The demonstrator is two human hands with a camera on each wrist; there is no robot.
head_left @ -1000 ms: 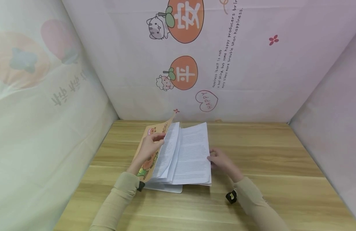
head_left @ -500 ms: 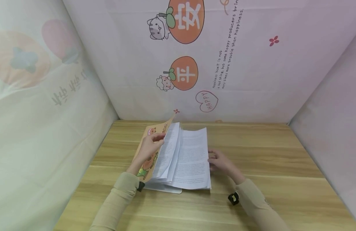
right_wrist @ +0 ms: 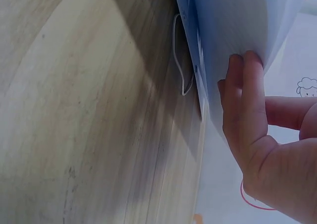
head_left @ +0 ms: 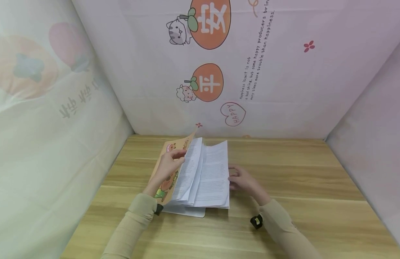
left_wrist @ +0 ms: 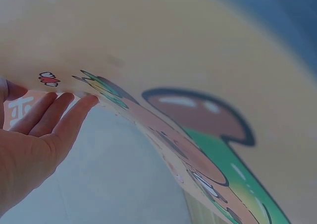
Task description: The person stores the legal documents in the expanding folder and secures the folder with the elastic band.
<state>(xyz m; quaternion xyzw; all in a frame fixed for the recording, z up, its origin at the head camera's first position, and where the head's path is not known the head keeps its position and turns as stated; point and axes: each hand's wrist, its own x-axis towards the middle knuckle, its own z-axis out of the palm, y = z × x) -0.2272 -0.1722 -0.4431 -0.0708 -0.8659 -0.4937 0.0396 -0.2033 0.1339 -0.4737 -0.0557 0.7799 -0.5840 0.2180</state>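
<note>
An orange folder (head_left: 167, 185) with cartoon drawings stands part-opened on the table, its cover raised at a slant. My left hand (head_left: 169, 163) pinches the cover's upper edge between thumb and fingers; in the left wrist view the cover bends above that hand (left_wrist: 37, 144). Inside are white printed sheets (head_left: 212, 176), some leaning with the cover, others spread to the right. My right hand (head_left: 243, 180) pinches the right edge of the spread sheets. The right wrist view shows its fingers (right_wrist: 250, 85) behind the paper (right_wrist: 230, 21), which is lifted off the table.
Below the sheets, the folder's pale back part (head_left: 194, 211) lies on the wooden table (head_left: 284, 169). A thin pale loop (right_wrist: 175, 50) shows beside it in the right wrist view. Printed white cloth walls (head_left: 274, 115) enclose the table at the back and both sides.
The sheets' right edge first dropped toward me, then rose and came left with my right hand. My left hand and the cover have stayed in place.
</note>
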